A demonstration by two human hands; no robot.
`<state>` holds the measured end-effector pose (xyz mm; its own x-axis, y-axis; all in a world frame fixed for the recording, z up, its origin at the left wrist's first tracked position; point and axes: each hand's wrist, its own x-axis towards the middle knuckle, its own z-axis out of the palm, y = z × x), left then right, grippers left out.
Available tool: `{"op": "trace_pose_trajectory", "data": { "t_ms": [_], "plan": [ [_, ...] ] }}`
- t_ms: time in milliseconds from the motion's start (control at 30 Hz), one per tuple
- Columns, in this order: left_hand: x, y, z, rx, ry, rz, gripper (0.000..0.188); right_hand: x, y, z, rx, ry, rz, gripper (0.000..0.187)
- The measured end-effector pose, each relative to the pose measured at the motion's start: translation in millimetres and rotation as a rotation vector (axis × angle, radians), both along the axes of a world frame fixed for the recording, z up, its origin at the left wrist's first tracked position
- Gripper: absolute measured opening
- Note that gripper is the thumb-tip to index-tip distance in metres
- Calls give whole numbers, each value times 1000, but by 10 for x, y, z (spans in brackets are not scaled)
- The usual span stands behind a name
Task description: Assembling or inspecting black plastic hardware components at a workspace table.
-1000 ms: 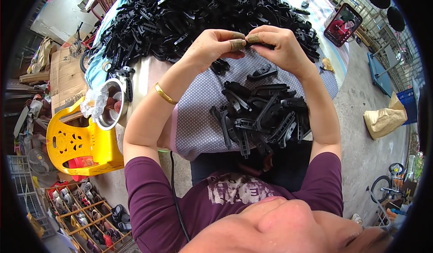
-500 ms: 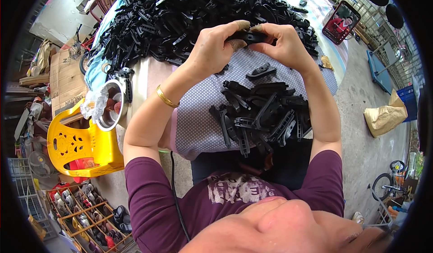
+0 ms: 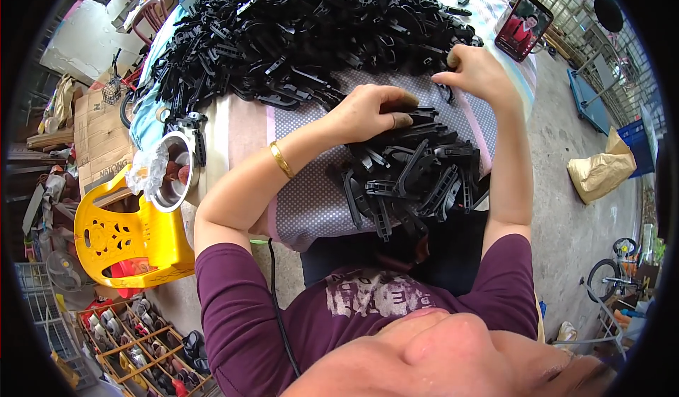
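Observation:
My left hand (image 3: 368,114), with covered fingertips, is over the near heap of black plastic parts (image 3: 410,174). Its thumb and fingers close on one black plastic part (image 3: 424,114), partly hidden at the fingertips. Farther right and higher, my right hand (image 3: 477,77) is at the right edge of the large pile of similar parts (image 3: 283,36). Thumb and forefinger are apart there, and no part shows between them. Patterned grey cloth (image 3: 304,206) lies under the near heap.
A phone (image 3: 523,27) stands beyond my right hand. Left of the table are a metal bowl (image 3: 170,197) with a plastic bag and a yellow chair (image 3: 117,238). A paper sack (image 3: 601,167) and a blue trolley (image 3: 590,107) are on the floor at right.
My hands have separated from the black part they held together. The left came nearer, to the small heap; the right moved right, to the big pile's edge. The view shifted slightly.

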<state>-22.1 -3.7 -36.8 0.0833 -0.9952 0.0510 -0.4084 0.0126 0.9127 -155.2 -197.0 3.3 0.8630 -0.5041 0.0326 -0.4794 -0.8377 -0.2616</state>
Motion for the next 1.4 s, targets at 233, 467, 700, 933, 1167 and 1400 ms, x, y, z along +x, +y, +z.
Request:
{"op": "trace_pose_trajectory", "data": {
  "t_ms": [233,467,700,933,1167,1400],
  "plan": [
    [-77,51,73,55,-4,-111,30,15,268,-203,-177,-207,73,33],
    [-60,-13,11,-224,-284,227,13,-56,467,-407,463,-440,243,22],
    [-21,-118,36,-417,-480,195,33,-84,241,-337,399,-450,231,22],
    [-49,-311,59,-400,-735,-156,27,-295,179,-135,24,-91,404,28],
    [-99,-270,65,-175,-143,358,33,-351,142,-65,472,-456,171,27],
    [-126,-205,174,-86,797,310,35,-172,444,-178,581,-830,390,26]
  ]
}}
